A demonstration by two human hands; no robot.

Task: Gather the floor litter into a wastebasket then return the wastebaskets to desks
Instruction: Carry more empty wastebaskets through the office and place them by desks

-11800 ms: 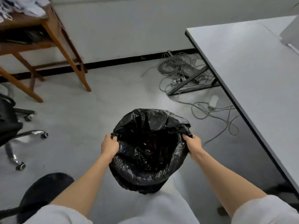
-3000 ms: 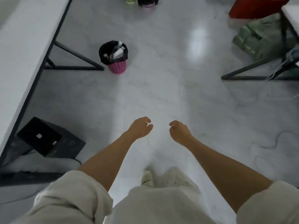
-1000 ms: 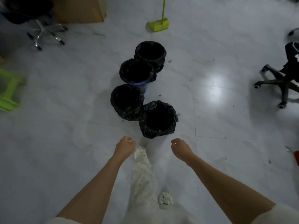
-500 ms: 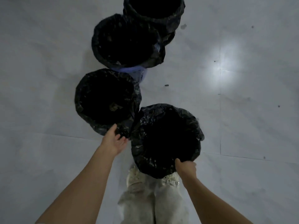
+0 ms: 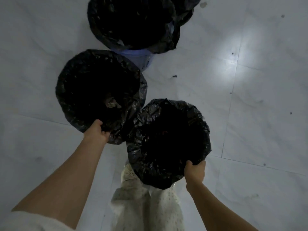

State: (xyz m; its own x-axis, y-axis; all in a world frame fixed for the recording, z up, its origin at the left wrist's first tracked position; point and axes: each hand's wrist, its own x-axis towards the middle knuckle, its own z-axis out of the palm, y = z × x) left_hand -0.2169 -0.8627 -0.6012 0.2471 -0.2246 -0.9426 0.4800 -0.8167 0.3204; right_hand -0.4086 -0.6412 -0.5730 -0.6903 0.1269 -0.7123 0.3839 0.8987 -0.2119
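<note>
Two wastebaskets, the left wastebasket (image 5: pixel 100 95) and the right wastebasket (image 5: pixel 168 144), are now sitting side by side on the floor (image 5: pixel 250 130), touching, and where half a second ago my hands were only reaching their rims, I am now gripping them. My left hand (image 5: pixel 98 132) is curling over the near rim of one liner and my right hand (image 5: pixel 195 170) is clutching the other's. I judge I am about to lift both and carry them back to desks, with a third wastebasket (image 5: pixel 133 22) waiting behind.

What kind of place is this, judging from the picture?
Probably an indoor workroom or office being cleaned: pale tiled floor, several wastebaskets with black liners, one gripped by the left hand, another by the right hand.
</note>
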